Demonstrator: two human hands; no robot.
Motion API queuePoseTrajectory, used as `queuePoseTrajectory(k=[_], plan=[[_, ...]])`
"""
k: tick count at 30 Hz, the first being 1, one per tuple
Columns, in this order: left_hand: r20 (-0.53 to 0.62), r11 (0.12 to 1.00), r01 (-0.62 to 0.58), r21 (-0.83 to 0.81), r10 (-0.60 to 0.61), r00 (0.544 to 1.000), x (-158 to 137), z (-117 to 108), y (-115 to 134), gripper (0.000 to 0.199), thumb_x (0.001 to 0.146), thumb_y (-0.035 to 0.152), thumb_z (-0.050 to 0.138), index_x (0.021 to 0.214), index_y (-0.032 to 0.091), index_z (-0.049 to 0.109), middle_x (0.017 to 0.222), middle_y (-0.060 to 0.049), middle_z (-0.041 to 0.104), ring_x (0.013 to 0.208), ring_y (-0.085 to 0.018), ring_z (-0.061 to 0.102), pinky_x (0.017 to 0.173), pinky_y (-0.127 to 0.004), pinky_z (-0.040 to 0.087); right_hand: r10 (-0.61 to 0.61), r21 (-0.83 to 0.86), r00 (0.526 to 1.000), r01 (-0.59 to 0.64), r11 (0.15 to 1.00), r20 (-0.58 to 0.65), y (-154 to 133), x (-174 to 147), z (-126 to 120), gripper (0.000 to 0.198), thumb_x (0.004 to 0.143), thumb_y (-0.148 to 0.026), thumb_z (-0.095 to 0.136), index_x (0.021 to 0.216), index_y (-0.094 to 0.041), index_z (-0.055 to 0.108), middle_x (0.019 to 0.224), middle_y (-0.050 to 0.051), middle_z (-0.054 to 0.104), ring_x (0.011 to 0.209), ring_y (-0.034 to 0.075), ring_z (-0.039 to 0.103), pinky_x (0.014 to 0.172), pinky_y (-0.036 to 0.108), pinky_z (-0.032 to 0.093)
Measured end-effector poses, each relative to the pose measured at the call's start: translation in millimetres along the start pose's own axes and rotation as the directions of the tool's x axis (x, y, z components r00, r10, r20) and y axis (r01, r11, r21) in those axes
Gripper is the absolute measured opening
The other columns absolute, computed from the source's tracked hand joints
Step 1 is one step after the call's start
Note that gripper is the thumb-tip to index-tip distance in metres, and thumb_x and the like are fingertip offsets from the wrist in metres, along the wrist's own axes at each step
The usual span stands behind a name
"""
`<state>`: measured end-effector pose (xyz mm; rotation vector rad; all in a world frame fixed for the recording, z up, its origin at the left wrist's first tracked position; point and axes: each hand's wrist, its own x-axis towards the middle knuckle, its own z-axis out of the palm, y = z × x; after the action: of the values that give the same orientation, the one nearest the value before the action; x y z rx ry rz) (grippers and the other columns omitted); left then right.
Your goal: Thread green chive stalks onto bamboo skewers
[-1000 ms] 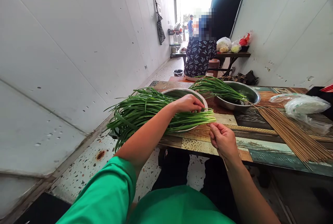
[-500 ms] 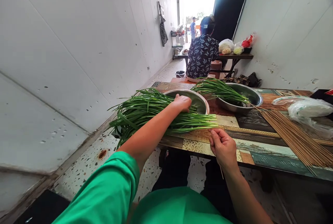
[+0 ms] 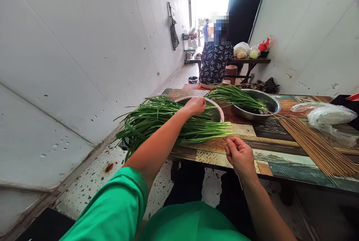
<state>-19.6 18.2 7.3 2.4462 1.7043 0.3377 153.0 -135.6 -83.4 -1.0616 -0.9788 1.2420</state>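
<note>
My left hand [image 3: 197, 106] is closed in a pinch above the near metal bowl [image 3: 218, 113]. A green stalk sticks out to the right from its fingers. Beneath and around my left forearm lies a large heap of garlic chives [image 3: 157, 119], spread over the bowl's left side and the table edge, pale stem ends pointing right. Close to those ends, my right hand [image 3: 239, 157] is closed around a thin bamboo skewer [image 3: 240, 183], whose lower end shows below the palm. The skewer's upper end is hard to make out.
A second metal bowl [image 3: 273, 104] holds more chives [image 3: 238, 96]. Many bamboo skewers [image 3: 316, 145] lie fanned on the patterned table [image 3: 280, 157], near a clear plastic bag [image 3: 331, 116]. Another person [image 3: 214, 61] sits at a far table, back turned.
My left hand has lifted slightly from the heap, and a stalk now shows in its fingers. My right hand has stayed nearly in place with the skewer.
</note>
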Motion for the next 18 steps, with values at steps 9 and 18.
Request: queuePoseTrajectory(k=[9,18], plan=[[0.038,0.944,-0.083,-0.319,0.1,0.994,-7,-8,7,0.02,0.082,0.022,0.06,0.096,0.017,0.073,0.072,0.0,0.067,0.063,-0.009,0.052,0.066,-0.021,0.04,0.067,0.032,0.998,-0.068,0.997,0.022,-13,10,2,0.044,0.062,-0.053,0.077,0.079,-0.016,0.06,0.045,-0.009,0.042,0.031,0.002,0.026,0.029,0.016,0.014],[0.132,0.809,0.038,-0.586,0.05,0.99,-6,-6,14,0.015,0.086,0.014,0.051,0.088,0.011,0.066,0.069,-0.001,0.065,0.05,-0.004,0.049,0.054,-0.018,0.038,0.061,0.021,0.998,-0.061,0.998,0.03,-12,11,0,0.041,0.064,-0.051,0.076,0.077,-0.016,0.059,0.045,-0.009,0.042,0.032,0.002,0.026,0.03,0.016,0.013]])
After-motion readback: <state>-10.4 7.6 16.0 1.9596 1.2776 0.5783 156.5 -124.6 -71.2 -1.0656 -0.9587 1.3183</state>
